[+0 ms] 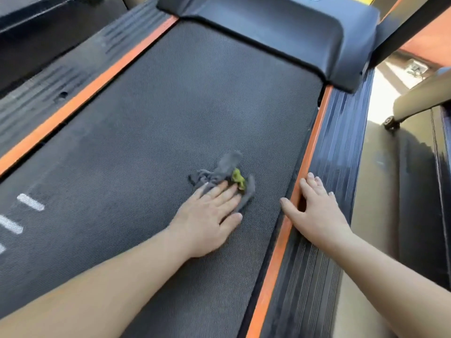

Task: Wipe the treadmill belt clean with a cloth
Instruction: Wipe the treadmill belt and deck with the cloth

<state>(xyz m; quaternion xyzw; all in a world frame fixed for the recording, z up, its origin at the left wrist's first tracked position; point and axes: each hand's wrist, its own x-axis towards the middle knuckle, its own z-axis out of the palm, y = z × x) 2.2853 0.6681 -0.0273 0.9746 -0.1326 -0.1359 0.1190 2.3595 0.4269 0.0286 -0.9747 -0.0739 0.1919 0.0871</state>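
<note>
The dark textured treadmill belt (170, 113) fills the middle of the head view, with orange strips along both sides. A crumpled grey cloth (225, 168) with a yellow-green patch lies on the belt right of centre. My left hand (210, 215) presses flat on the cloth's near part, fingers straight and spread. My right hand (314, 208) rests open on the right side rail (336, 132), its thumb lying across the orange strip onto the belt's edge.
The black motor cover (280, 30) closes off the belt's far end. A ribbed left side rail (48, 93) runs along the other edge. White stripes (30, 202) mark the belt at the left. A chair leg with a caster (391, 123) stands on the floor at right.
</note>
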